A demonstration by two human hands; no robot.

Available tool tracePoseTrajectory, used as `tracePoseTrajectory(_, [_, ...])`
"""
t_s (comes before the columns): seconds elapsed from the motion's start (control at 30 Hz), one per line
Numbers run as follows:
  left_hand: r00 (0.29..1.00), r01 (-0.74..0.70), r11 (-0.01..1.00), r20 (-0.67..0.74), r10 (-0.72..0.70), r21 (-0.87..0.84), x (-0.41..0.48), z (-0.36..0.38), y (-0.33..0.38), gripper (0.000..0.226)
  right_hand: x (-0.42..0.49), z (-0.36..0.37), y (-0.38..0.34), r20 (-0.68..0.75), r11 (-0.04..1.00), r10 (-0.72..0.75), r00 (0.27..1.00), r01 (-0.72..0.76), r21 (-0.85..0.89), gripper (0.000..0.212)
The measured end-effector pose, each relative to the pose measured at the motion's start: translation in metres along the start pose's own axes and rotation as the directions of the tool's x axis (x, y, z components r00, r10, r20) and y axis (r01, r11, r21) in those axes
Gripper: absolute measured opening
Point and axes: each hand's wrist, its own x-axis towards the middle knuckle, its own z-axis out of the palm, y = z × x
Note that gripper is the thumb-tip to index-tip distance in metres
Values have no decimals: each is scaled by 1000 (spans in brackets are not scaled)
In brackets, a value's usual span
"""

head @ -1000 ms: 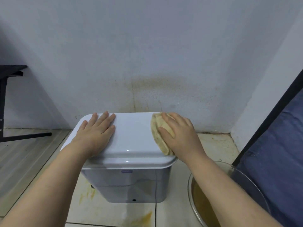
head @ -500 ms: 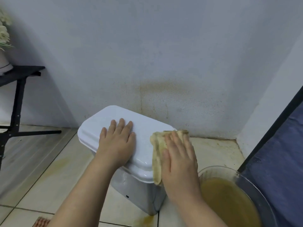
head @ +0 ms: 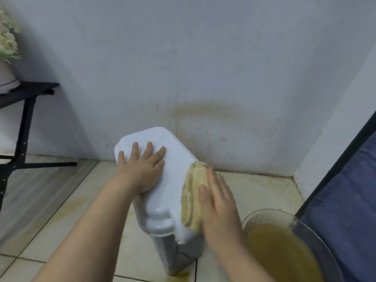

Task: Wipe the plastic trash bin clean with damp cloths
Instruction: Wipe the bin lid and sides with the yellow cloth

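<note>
trash bin (head: 173, 180) lid's right edge under cloth (head: 192, 194), bowl (head: 317, 237) near

A clear bowl (head: 305, 233) of murky yellow-brown liquid (head: 280, 255) is set on the tiled floor (head: 50, 200) at lower right. A yellowish stain (head: 205, 110) is marked on the grey wall (head: 183, 58). At left, a white pot (head: 6, 78) of pale flowers (head: 7, 39), possibly artificial, is carried on a black stand (head: 26, 92). Blue fabric (head: 345, 200) is seen at the right edge.

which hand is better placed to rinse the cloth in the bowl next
Right, likely. The right hand presses the cloth against the edge of the lid, and the bowl of murky water sits close on that side. The left hand lies flat on the lid, steadying it.
</note>
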Motion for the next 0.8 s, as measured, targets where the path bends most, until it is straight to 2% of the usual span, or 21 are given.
tracePoseTrajectory(0.07, [999,34,999,-7,-34,-35,3,-1,6,51,-22,15,-7,-52,1000,-11,999,11,-14,52])
tracePoseTrajectory(0.13, [999,31,995,-18,-33,-99,2,3,11,52,-20,20,-10,-35,1000,10,999,-9,10,44])
tracePoseTrajectory(0.23, [999,-10,993,-47,4,-121,1,7,9,53,22,12,-8,102,981,71,992,-88,172,47])
tracePoseTrajectory(0.33, [998,-13,992,-58,6,-126,-1,7,8,54,64,1,-11,262,913,100,960,-194,360,47])
tracePoseTrajectory(0.4, [998,1,991,-60,-9,-137,-3,7,10,53,73,2,-10,310,877,104,945,-234,420,48])
tracePoseTrajectory(0.57, [997,20,988,-67,-31,-151,-3,7,17,52,61,5,0,244,800,154,957,-266,538,50])
tracePoseTrajectory(0.8, [996,0,989,-86,-13,-145,1,8,37,52,58,-14,8,187,846,142,972,-217,487,44])
